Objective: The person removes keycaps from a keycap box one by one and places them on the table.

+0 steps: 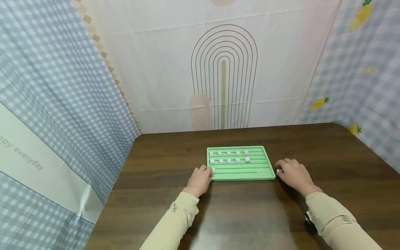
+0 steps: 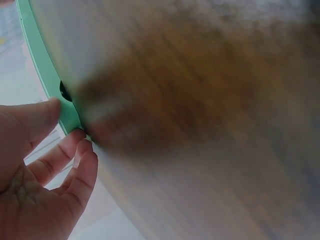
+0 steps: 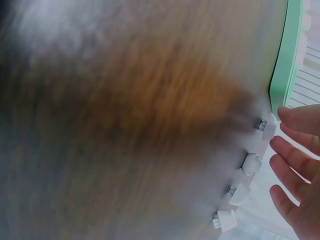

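A green ridged tray (image 1: 242, 171) lies on the brown table. Small white blocks (image 1: 228, 160) stand on it: two rows at the back and a single block (image 1: 214, 170) at the front left. My left hand (image 1: 199, 181) grips the tray's near left corner, thumb and fingers at its edge (image 2: 50, 75). Just off the tray's right end, my right hand (image 1: 295, 174) reaches with loosely bent fingers to a white block (image 1: 279, 170). In the right wrist view, thumb and index fingertips are close to that block (image 3: 269, 128); whether they touch it is unclear.
More white blocks (image 3: 240, 194) stand in a line on the table beside my right hand, hidden under it in the head view. The table (image 1: 162, 194) meets a patterned cloth (image 1: 162, 86) at the back. Checked cloth (image 1: 78, 86) hangs at the left.
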Action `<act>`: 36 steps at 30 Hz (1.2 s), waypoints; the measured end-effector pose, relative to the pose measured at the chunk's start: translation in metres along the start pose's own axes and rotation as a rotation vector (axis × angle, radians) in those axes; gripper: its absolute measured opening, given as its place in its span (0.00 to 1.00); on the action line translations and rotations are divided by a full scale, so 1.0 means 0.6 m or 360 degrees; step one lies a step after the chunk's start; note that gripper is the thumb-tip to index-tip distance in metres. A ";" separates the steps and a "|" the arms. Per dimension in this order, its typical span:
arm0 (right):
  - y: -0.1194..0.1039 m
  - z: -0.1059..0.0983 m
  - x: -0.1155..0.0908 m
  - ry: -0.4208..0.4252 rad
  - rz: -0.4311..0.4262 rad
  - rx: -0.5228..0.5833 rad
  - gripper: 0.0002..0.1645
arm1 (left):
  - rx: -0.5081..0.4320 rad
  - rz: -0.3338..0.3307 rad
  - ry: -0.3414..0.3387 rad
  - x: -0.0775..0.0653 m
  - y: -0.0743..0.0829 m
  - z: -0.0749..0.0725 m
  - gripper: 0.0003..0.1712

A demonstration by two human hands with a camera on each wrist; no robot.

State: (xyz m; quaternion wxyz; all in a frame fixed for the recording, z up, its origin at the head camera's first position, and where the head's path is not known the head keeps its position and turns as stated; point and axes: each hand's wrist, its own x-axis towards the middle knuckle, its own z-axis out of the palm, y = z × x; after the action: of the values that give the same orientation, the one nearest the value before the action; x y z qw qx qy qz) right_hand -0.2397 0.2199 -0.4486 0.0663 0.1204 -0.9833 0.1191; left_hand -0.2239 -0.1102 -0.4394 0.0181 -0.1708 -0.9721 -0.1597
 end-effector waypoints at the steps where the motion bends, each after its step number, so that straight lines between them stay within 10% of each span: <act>1: -0.001 -0.001 0.000 0.0008 0.0003 0.0002 0.12 | -0.0002 0.0006 -0.0001 0.000 0.001 -0.001 0.09; 36: -0.041 0.009 0.010 0.0125 -0.0006 0.0060 0.14 | -0.0075 0.0136 0.0026 0.003 -0.010 -0.008 0.04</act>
State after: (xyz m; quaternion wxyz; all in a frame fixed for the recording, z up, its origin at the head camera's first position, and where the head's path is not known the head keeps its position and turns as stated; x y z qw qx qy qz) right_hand -0.2398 0.1941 -0.4472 0.1028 0.1188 -0.9773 0.1422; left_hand -0.2277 -0.1164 -0.4363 0.0289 -0.2113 -0.9597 -0.1830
